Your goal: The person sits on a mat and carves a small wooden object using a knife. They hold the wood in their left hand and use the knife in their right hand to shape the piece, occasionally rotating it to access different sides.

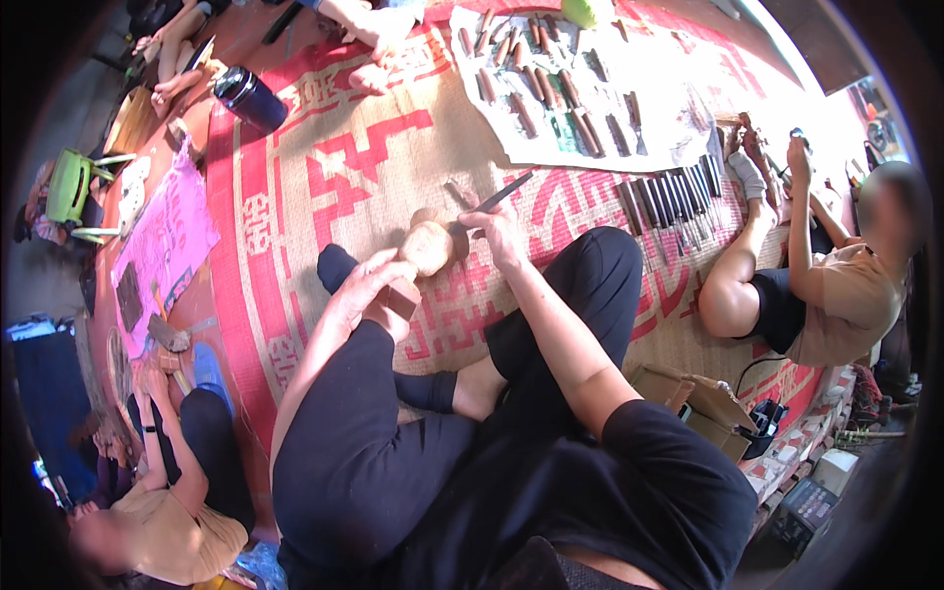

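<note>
I sit cross-legged on a red and straw-coloured woven mat [369, 187]. My left hand [369, 280] is closed around the squared lower end of a wooden carving [427, 249] with a rounded, pale middle, held just above my leg. Close by on its right, my right hand [500, 231] grips a slim dark-handled tool [509, 190], its back end pointing up and away to the right. The tool's working end is hidden near the carving, so I cannot tell whether the two touch.
Several wooden-handled carving tools [539, 84] lie on a white sheet [531, 147]. A row of chisels [678, 197] sits right. A dark bottle [251, 100] stands far left, a cardboard box [693, 398] near right. Co-workers sit right [836, 305] and lower left [182, 511].
</note>
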